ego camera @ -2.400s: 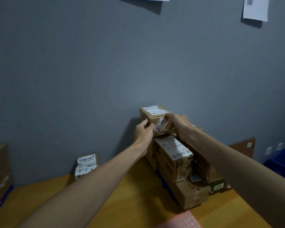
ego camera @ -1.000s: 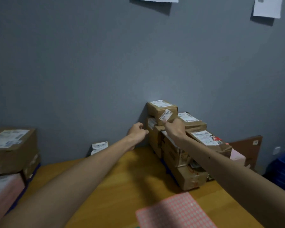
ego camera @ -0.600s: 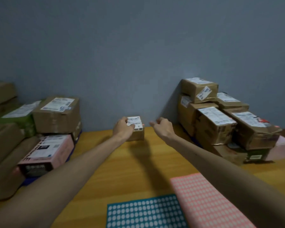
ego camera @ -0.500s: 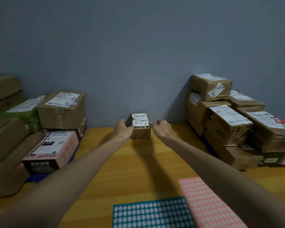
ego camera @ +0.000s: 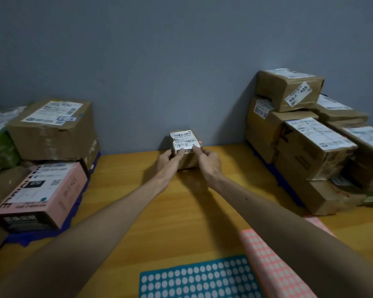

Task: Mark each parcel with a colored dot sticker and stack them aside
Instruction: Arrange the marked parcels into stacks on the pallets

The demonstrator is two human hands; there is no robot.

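Hands (ego camera: 188,161) both closed on small parcel (ego camera: 186,150); label handwritten "4 3 2".

brown cardboard parcel (ego camera: 186,155) with white paper label (ego camera: 184,143), smooth matt wooden table (ego camera: 187,207), glossy taped cartons (ego camera: 310,147)

The room was dim and the picture underexposed, with a soft grey cast on the wall (ego camera: 159,50). Light came from above and behind the camera, throwing shadows of both forearms forward across the wooden table (ego camera: 125,211). A faint bright patch lay on the wall above the right stack. Wide-angle distortion bent the edges, and the left-hand boxes (ego camera: 52,127) were soft and smeared.
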